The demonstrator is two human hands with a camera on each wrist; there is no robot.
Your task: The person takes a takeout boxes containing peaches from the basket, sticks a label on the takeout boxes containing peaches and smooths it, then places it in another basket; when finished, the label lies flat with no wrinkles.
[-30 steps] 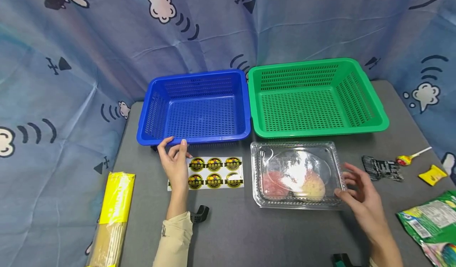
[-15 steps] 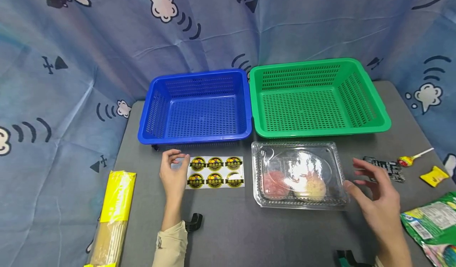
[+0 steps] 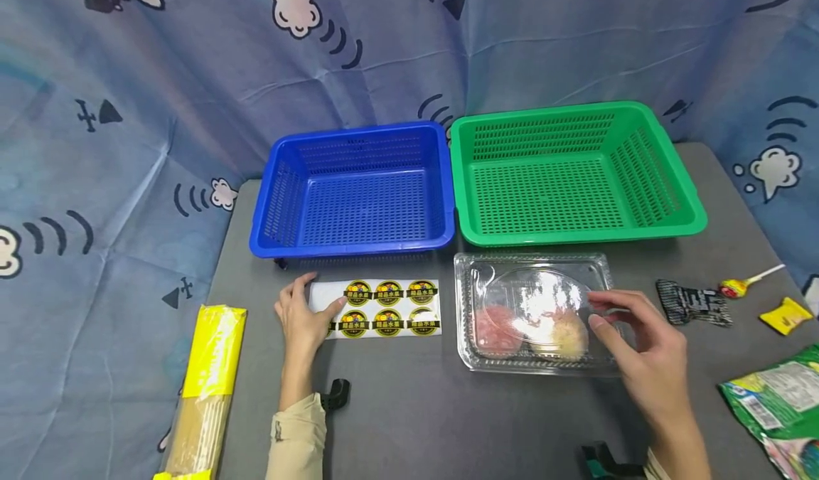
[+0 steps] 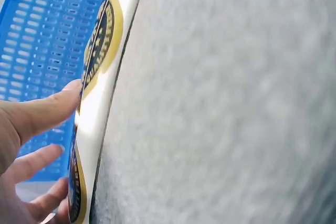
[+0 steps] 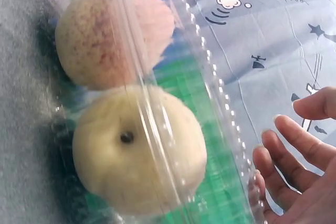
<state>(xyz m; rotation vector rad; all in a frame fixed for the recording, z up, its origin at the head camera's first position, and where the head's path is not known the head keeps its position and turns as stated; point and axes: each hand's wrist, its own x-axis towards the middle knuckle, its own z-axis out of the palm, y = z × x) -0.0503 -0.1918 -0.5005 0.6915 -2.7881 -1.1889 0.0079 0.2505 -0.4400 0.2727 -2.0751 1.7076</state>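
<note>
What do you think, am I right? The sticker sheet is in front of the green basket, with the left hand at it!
Not quite: the sticker sheet lies in front of the blue basket, as the head view shows. The left hand is at it.

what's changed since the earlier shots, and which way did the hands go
The left hand has moved left and nearer the person, away from the blue basket, to the left end of the sticker sheet, uncovering more of it. The right hand drew off right from the clear container's right edge, then came back left over its right side; contact is unclear. Sheet, container, blue basket and green basket stayed put.
</note>
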